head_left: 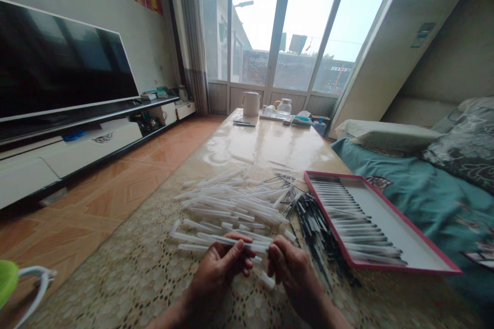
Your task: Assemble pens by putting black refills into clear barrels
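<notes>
My left hand [222,264] is closed, thumb on top, around a translucent white pen barrel [259,248] held level above the table. My right hand [291,264] pinches the barrel's right end; whatever lies between those fingertips is hidden. Just beyond my hands spreads a loose pile of white pen barrels [227,200]. To its right lies a heap of black pen parts [314,223], with thin dark refills [283,185] scattered behind. A shallow pink-rimmed box [401,216] at the right holds a row of pens [358,223] with dark tips.
A patterned cover lies over the long table [127,272]. A pitcher [250,103] and a glass jar [284,107] stand at its far end. To the right is a bed or sofa with a teal cover [358,157]. A green object [7,280] shows at the lower left.
</notes>
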The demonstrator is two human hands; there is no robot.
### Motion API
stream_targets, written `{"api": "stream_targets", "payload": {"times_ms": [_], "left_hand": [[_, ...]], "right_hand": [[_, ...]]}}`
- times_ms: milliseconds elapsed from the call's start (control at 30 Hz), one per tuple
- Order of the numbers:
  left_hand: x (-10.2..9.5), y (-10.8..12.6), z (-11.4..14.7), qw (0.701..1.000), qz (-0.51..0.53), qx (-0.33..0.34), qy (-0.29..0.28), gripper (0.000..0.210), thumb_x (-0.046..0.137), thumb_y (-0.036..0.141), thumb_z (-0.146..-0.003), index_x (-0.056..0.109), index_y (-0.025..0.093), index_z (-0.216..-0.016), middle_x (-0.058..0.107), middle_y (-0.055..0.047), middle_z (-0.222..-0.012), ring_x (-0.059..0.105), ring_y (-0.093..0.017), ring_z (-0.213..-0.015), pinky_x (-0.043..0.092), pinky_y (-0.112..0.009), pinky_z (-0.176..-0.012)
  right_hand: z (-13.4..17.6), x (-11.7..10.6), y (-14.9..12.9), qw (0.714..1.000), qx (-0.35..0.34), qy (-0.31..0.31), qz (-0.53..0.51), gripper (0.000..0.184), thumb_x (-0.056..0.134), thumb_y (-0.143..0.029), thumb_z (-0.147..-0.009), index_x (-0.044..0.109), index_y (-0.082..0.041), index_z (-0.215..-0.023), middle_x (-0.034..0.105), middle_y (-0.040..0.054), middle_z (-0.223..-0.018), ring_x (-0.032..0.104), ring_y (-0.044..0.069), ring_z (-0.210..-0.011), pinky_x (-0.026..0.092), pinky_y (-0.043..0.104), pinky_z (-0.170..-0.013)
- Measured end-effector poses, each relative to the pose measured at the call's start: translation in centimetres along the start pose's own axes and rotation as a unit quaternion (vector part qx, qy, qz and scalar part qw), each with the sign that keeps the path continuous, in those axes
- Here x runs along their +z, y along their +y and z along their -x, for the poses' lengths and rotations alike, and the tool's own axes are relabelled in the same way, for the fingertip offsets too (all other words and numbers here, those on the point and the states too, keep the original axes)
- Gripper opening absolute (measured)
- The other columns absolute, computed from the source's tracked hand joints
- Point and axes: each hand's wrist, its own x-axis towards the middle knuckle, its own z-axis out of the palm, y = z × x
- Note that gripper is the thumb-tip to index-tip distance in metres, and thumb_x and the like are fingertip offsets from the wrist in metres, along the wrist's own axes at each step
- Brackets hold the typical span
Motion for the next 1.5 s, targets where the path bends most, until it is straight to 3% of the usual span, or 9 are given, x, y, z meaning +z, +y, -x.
{"api": "stream_targets", "payload": {"times_ms": [200,367,567,767,933,1100,1300,1500], "left_hand": [[0.08,0.06,0.07,1.000,-0.007,0.002,0.025,0.020,0.071,0.032,-0.072,0.069,0.016,-0.083,0.071,-0.005,-0.069,0.059,-0.012,-0.058,0.044,-0.021,-0.053],[0.40,0.35,0.16,1.000,-0.009,-0.014,0.016,0.023,0.074,0.033,-0.068,0.069,0.015,-0.081,0.070,-0.005,-0.066,0.060,-0.013,-0.055,0.044,-0.021,-0.050],[0.29,0.32,0.15,1.000,-0.008,-0.005,0.023,0.022,0.073,0.032,-0.069,0.069,0.014,-0.082,0.070,-0.006,-0.068,0.060,-0.013,-0.057,0.044,-0.021,-0.052],[0.28,0.25,0.11,1.000,-0.020,-0.009,0.014,0.024,0.074,0.034,-0.068,0.069,0.015,-0.081,0.070,-0.005,-0.066,0.060,-0.014,-0.055,0.044,-0.022,-0.050],[0.32,0.26,0.12,0.999,-0.027,0.000,0.029,0.025,0.074,0.036,-0.067,0.069,0.016,-0.082,0.070,-0.005,-0.066,0.059,-0.014,-0.057,0.043,-0.022,-0.051],[0.15,0.08,0.04,1.000,-0.019,-0.011,0.007,0.022,0.073,0.034,-0.069,0.069,0.016,-0.082,0.070,-0.005,-0.066,0.059,-0.013,-0.055,0.044,-0.022,-0.050],[0.26,0.25,0.08,1.000,-0.009,-0.004,0.021,0.021,0.073,0.032,-0.069,0.069,0.015,-0.082,0.070,-0.005,-0.067,0.060,-0.013,-0.057,0.045,-0.021,-0.052],[0.23,0.22,0.10,1.000,-0.016,-0.006,0.003,0.019,0.071,0.032,-0.072,0.069,0.015,-0.082,0.070,-0.005,-0.067,0.060,-0.012,-0.056,0.044,-0.021,-0.050]], "right_hand": [[0.14,0.10,-0.17,0.999,-0.023,0.018,0.021,0.032,0.034,-0.047,-0.092,0.051,-0.021,-0.087,0.058,-0.0023,-0.059,0.053,0.011,-0.049,0.038,0.020,-0.048],[0.15,0.46,0.41,0.998,-0.036,0.017,0.038,0.042,0.027,-0.044,-0.094,0.048,-0.022,-0.066,0.054,-0.0027,-0.052,0.049,0.010,-0.044,0.034,0.020,-0.046],[0.19,0.27,0.04,0.998,-0.033,0.026,0.052,0.032,0.030,-0.048,-0.092,0.048,-0.022,-0.085,0.058,-0.0029,-0.055,0.053,0.012,-0.047,0.033,0.022,-0.049],[0.18,0.31,0.20,0.998,-0.022,0.005,0.057,0.041,0.024,-0.044,-0.095,0.048,-0.022,-0.068,0.054,-0.0029,-0.050,0.049,0.010,-0.043,0.033,0.021,-0.047],[0.20,0.61,0.40,0.997,-0.037,0.046,0.039,0.029,0.032,-0.046,-0.092,0.049,-0.022,-0.088,0.057,-0.0046,-0.053,0.050,0.010,-0.041,0.032,0.021,-0.044],[0.22,0.62,0.64,0.999,-0.015,0.013,0.036,0.042,0.024,-0.047,-0.094,0.047,-0.023,-0.069,0.056,-0.0032,-0.050,0.047,0.010,-0.040,0.033,0.020,-0.045],[0.23,0.42,0.44,0.998,-0.035,0.023,0.037,0.031,0.030,-0.046,-0.093,0.047,-0.022,-0.084,0.057,-0.0043,-0.054,0.050,0.010,-0.043,0.032,0.021,-0.047],[0.21,0.39,0.55,0.998,-0.024,-0.008,0.056,0.038,0.025,-0.042,-0.095,0.046,-0.022,-0.070,0.057,-0.0029,-0.051,0.050,0.010,-0.043,0.031,0.021,-0.047]]}}
